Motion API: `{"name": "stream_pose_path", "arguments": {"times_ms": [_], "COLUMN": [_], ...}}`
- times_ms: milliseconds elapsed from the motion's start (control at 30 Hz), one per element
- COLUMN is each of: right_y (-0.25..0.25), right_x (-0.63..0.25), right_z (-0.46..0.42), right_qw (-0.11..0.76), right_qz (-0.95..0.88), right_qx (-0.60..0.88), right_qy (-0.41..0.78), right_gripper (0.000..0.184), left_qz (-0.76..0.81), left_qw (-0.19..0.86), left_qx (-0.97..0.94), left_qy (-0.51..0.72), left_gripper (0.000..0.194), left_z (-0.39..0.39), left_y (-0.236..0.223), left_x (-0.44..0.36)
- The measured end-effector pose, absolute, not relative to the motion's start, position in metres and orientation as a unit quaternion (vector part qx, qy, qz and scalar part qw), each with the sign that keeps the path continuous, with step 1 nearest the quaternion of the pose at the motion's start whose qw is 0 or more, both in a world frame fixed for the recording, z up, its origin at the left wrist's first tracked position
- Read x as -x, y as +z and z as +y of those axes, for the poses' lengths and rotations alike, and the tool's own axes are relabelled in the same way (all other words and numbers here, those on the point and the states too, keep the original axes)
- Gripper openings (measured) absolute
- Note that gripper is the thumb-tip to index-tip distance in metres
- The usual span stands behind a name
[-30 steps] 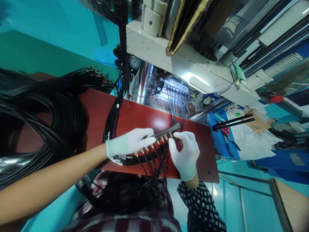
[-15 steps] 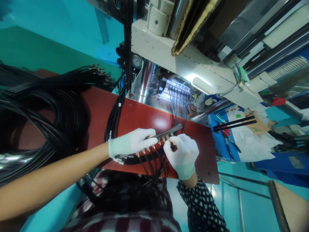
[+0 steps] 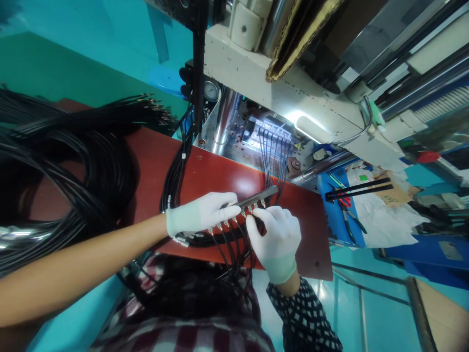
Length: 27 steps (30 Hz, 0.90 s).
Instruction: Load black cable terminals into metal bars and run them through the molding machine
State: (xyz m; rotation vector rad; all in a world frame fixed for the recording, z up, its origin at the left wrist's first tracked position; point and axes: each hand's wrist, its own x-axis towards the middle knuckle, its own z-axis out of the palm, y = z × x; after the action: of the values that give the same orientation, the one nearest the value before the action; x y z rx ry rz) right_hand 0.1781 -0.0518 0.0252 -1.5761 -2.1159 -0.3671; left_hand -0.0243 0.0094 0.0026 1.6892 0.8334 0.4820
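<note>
1. My left hand clasps the dark bar, which juts beyond my thumb.
2. My right hand is narrowed at the bar's lower edge among metal connectors; I cannot tell whether it pinches one.
3. Black cables hang below my left grip, the red board beneath.

The right hand slid inward along the dark bar, toward the left hand. Its thumb and forefinger, parted near the endmost connector a second earlier, drew closer together beside connectors farther in. The head view turned slightly, shifting the press rightward and up.
</note>
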Motion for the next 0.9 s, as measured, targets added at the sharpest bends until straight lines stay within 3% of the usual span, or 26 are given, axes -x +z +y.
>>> {"name": "stream_pose_path", "arguments": {"times_ms": [200, 333, 533, 900], "right_y": [0.019, 0.03, 0.032, 0.02], "right_x": [-0.173, -0.172, -0.155, -0.15], "right_z": [-0.044, -0.053, -0.061, -0.056], "right_qw": [0.232, 0.23, 0.184, 0.201], "right_qz": [-0.759, -0.776, -0.81, -0.804], "right_qx": [0.591, 0.578, 0.548, 0.55], "right_qy": [-0.146, -0.103, -0.099, -0.106], "right_gripper": [0.01, 0.004, 0.007, 0.013], "left_qz": [0.347, 0.349, 0.349, 0.353], "left_qw": [0.532, 0.53, 0.546, 0.537], "left_qx": [-0.742, -0.74, -0.728, -0.728], "left_qy": [0.213, 0.222, 0.224, 0.24], "left_gripper": [0.042, 0.042, 0.039, 0.039], "left_z": [0.01, 0.011, 0.011, 0.01], "left_y": [0.0, -0.001, -0.004, -0.002], "left_x": [0.024, 0.024, 0.024, 0.023]}}
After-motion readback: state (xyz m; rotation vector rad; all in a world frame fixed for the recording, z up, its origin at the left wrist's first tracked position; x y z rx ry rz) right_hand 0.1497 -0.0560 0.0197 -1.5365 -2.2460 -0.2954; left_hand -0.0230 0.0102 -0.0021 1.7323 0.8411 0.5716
